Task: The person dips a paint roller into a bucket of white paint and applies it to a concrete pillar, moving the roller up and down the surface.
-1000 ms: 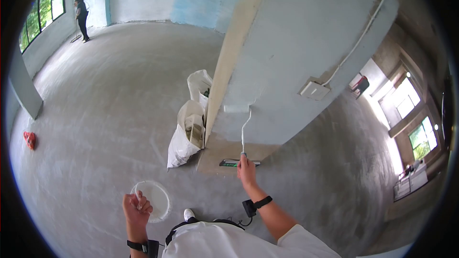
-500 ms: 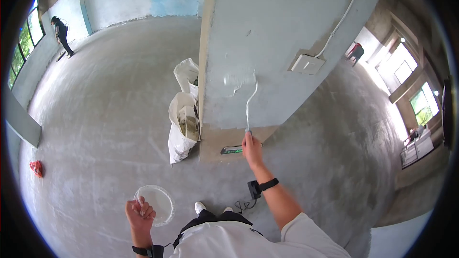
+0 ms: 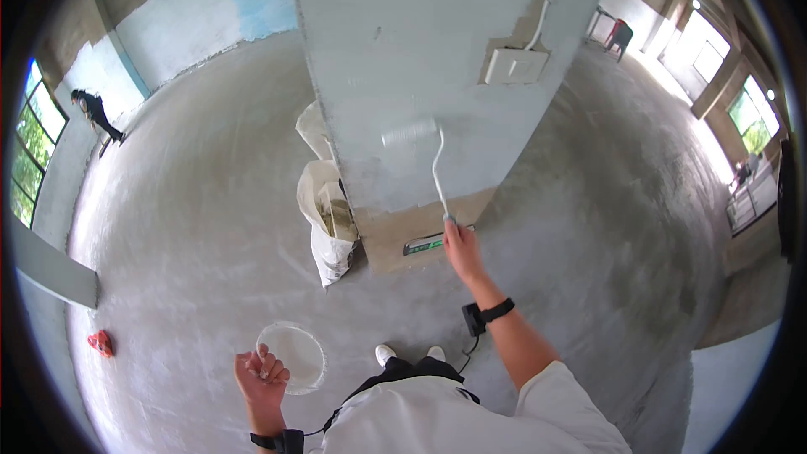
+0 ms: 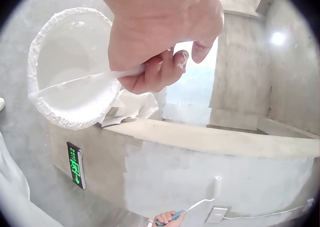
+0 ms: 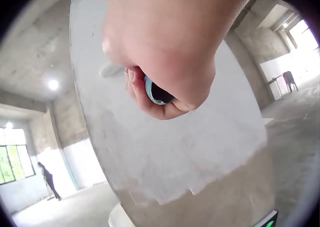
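Note:
My right hand (image 3: pixel 464 254) grips the handle of a paint roller (image 3: pixel 410 132), whose white sleeve lies against the pillar (image 3: pixel 378 76). In the left wrist view the roller's blue handle (image 4: pixel 172 218) shows inside the fist. The pillar face is pale grey-white above a bare brown band at its foot. My left hand (image 3: pixel 263 380) holds a bucket (image 3: pixel 323 359) by its thin wire bail, fingers curled round it. White paint lies inside the bucket, and its rim (image 4: pixel 33 69) is crusted with it. White smears mark the left fingertips.
A switch plate (image 3: pixel 515 66) with a white conduit sits on the pillar. A green-lit sign (image 3: pixel 424 244) is fixed low on it. White sacks (image 3: pixel 332 231) stand beside its left edge. A red bag (image 3: pixel 101 343) lies on the floor; another person (image 3: pixel 97 113) stands far left.
The roller has gone up the pillar and then slightly back down. The head view has shifted, bringing the pillar further left. My left hand keeps hold of the bucket.

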A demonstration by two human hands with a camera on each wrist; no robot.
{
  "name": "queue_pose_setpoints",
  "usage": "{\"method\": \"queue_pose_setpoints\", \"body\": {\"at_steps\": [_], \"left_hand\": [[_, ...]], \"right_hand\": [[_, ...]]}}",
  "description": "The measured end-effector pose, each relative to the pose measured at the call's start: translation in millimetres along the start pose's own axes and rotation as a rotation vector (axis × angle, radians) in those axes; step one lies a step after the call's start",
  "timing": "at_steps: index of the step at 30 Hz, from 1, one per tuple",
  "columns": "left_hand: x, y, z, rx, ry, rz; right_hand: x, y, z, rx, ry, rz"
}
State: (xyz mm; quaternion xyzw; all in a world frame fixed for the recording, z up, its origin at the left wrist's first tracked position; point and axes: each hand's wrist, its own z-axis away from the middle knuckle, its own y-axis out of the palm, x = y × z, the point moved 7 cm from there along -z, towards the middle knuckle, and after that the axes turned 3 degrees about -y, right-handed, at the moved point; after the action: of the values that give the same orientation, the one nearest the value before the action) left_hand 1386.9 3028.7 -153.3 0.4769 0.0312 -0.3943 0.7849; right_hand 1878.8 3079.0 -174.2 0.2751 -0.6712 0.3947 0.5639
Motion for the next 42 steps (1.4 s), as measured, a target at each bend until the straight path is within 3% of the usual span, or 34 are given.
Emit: {"method": "queue_pose_setpoints", "body": {"at_steps": [3,5,8,12,16,20,25,29,33,36,38,42], "left_hand": [[1.5,9.9,1.2,-0.039,0.001,-0.007],[2.3,12.5,0.2,-0.053,-0.009,-0.033],[2.9,15.5,-2.4,-0.048,-0.034,-0.064],[-0.7,15.9,-6.4,-0.053,-0.057,-0.049],[0.1,21.1,-2.8,-0.054,-0.045,-0.066],[-0.1,28.7,-4.9,-0.080,-0.022,-0.068],[2.9,36.3,-11.1,0.027,-0.085,-0.047],[11.3,45.3,-18.5,0.039,-0.139,-0.084],[17.9,54.1,-16.9,-0.002,-0.147,-0.109],[25.0,66.2,-16.1,-0.002,-0.119,-0.135],[29.4,74.3,-13.6,-0.011,-0.095,-0.124],[36.6,90.8,-2.5,-0.020,-0.049,-0.122]], "right_hand": [[42.7,-9.7,-24.7,-0.003,-0.062,-0.045],[41.0,-12.2,-26.6,0.006,-0.092,-0.062],[4.0,-10.2,-25.7,0.058,-0.046,-0.006],[-95.6,-7.1,-0.1,0.027,0.070,0.094],[-128.7,-17.5,14.4,0.015,0.149,0.086],[-81.3,-44.5,3.6,0.007,0.097,0.130],[29.2,-73.8,-26.5,-0.027,0.010,-0.072],[2.4,-72.8,-39.7,0.021,0.118,-0.154],[-92.5,-71.7,-23.3,-0.014,0.112,0.087],[-117.5,-78.8,-10.2,-0.008,0.174,0.134],[-122.0,-84.9,-5.7,-0.002,0.219,0.147],[-39.7,-93.9,-17.0,-0.008,0.054,0.086]]}}
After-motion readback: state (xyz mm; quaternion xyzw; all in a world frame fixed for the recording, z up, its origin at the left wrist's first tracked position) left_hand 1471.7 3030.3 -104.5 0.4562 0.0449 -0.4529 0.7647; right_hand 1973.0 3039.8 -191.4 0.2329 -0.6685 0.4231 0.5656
